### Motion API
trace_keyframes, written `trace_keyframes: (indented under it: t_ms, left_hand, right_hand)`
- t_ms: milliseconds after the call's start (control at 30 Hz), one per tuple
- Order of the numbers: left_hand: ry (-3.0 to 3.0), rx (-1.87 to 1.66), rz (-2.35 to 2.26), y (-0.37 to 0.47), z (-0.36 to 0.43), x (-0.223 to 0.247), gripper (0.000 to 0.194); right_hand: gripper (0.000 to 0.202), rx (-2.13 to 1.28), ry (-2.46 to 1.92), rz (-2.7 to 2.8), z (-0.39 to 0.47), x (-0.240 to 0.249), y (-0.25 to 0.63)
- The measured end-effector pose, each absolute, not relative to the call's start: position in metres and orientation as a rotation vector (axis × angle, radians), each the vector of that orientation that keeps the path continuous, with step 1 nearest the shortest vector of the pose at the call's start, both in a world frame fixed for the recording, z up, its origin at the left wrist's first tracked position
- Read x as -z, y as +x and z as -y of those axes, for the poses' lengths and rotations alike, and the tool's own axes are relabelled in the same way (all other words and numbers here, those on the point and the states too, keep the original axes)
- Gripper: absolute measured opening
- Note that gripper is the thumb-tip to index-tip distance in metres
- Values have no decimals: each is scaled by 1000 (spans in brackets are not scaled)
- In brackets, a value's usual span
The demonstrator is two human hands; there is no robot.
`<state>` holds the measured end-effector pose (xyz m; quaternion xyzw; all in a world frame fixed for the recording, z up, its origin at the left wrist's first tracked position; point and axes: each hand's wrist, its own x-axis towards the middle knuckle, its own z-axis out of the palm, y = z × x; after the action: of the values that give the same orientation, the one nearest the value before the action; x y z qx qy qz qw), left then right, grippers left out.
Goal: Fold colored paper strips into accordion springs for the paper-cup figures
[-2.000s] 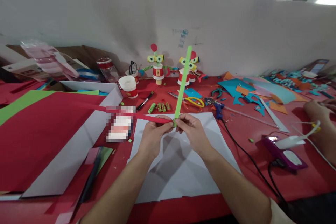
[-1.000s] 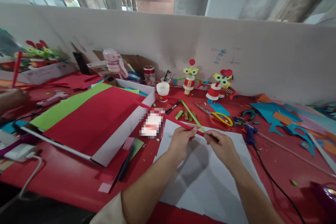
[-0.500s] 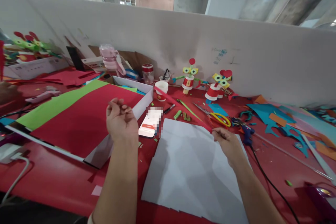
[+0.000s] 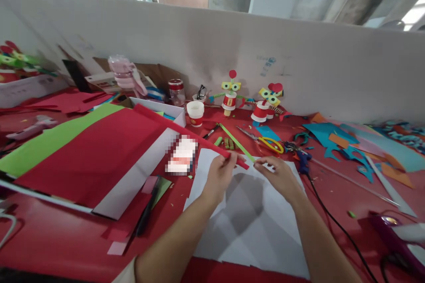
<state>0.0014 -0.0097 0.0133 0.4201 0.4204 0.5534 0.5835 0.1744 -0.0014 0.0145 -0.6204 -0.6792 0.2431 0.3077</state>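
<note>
My left hand (image 4: 222, 173) is closed on the end of a red paper strip (image 4: 192, 138), which stretches back over the open box. Beside it, my right hand (image 4: 277, 176) pinches the near end of a green paper strip (image 4: 237, 141). Both hands are above a white sheet (image 4: 239, 230) on the red table. Small folded green paper springs (image 4: 228, 143) lie just beyond the sheet. Behind them stand paper-cup figures (image 4: 229, 101) with yellow eye pieces and folded-paper arms.
A white box (image 4: 139, 172) with red and green sheets is on the left, near a phone (image 4: 182, 154). Yellow-handled scissors (image 4: 270, 143), a blue glue gun (image 4: 303, 161) and blue paper scraps (image 4: 327, 139) lie right. A white cup (image 4: 195, 112) stands behind.
My left hand has come down from over the box and now holds the red strip. My right hand has let go of the red strip and holds the green one.
</note>
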Motion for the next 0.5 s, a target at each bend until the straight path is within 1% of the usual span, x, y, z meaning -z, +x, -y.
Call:
trace_keyframes:
  t_ms: [133,233,333,433,500]
  left_hand:
    - [880,-1467,-1041,-3,7,-13,31]
    - [713,-1577,-985,-6,5,-16,34]
    - [581,-1602,-974,-9,4,-19,36]
    - [555,-1638,-992,-11,3,-20,28]
    - [584,-1645,-1013,-11,2,-19,24]
  right_hand:
    - [24,-390,-1868,1790,1,-6,178]
    - [24,-351,-2028,1861,4,-5,174]
    - [24,-339,-2149,1860,7,-8,166]
    - [26,-273,-2147,1892,8,-6,160]
    - [19,-253,-2157,1933,7,-4,157]
